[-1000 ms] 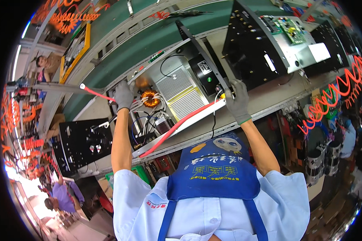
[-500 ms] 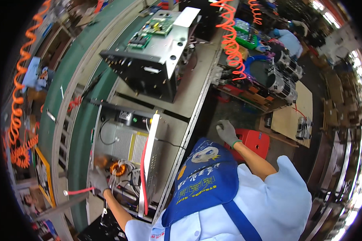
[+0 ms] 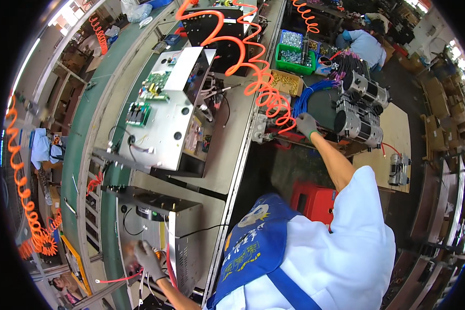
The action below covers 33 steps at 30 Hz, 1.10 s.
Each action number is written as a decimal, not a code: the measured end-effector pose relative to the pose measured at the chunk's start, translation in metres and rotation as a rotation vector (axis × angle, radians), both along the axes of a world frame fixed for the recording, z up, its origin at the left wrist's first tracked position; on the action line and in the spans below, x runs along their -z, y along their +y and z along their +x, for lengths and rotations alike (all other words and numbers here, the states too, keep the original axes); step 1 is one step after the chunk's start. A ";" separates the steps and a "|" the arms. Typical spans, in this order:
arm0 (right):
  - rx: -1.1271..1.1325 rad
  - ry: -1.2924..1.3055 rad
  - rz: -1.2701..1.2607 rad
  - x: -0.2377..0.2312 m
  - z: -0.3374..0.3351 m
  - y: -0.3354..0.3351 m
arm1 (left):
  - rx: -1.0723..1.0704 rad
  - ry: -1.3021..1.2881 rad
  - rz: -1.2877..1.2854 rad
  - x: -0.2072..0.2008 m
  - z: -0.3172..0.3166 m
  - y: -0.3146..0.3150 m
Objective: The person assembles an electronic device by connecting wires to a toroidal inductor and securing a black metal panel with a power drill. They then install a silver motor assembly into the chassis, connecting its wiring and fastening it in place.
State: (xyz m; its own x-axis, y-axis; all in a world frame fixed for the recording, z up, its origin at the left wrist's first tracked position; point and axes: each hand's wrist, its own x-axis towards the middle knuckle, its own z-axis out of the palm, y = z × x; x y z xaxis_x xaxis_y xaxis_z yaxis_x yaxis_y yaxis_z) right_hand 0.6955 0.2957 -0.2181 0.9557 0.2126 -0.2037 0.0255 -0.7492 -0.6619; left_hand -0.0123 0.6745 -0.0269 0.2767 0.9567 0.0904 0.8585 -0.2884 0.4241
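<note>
Okay, gloved left hand [image 3: 148, 259] is sitting over the open case [image 3: 187, 237] on the bench [image 3: 232, 137], by a red cable [image 3: 120, 280]; can't tell if it's pinching anything. Right hand [image 3: 306, 124] is showing curled fingers right beside the lower end of the orange hose [image 3: 279, 108], which is hanging past the bench edge; can't tell if it's gripping. Hose is looking light, springy; its end is offering the best hold. Case is looking heavy, stiff, fragile inside; outer walls are seeming safer to grasp.

The right hand [image 3: 307, 124] has left the metal chassis [image 3: 189, 243] for beyond the workbench's [image 3: 238, 118] near edge, beside blue cables [image 3: 312, 92].
</note>
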 end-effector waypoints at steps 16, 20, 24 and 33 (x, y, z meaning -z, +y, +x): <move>-0.475 -0.133 -0.517 0.065 0.236 0.114 | 0.008 0.312 0.090 0.050 0.125 -0.085; -0.497 -0.179 -0.488 0.085 0.250 0.116 | -0.021 0.312 0.113 0.055 0.127 -0.085; -0.587 -0.235 -0.438 0.090 0.258 0.111 | -0.051 0.355 0.118 0.059 0.127 -0.083; -0.953 -0.452 -0.726 0.117 0.281 0.131 | -0.205 0.289 0.098 0.062 0.128 -0.092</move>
State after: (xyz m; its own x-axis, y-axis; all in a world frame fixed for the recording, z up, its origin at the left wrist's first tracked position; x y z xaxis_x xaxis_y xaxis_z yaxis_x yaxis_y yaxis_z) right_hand 0.9767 0.4266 -0.3353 0.5020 0.8253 -0.2585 0.8636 -0.4947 0.0974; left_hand 0.1156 0.5829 -0.0890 0.1073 0.9856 0.1307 0.9830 -0.1248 0.1343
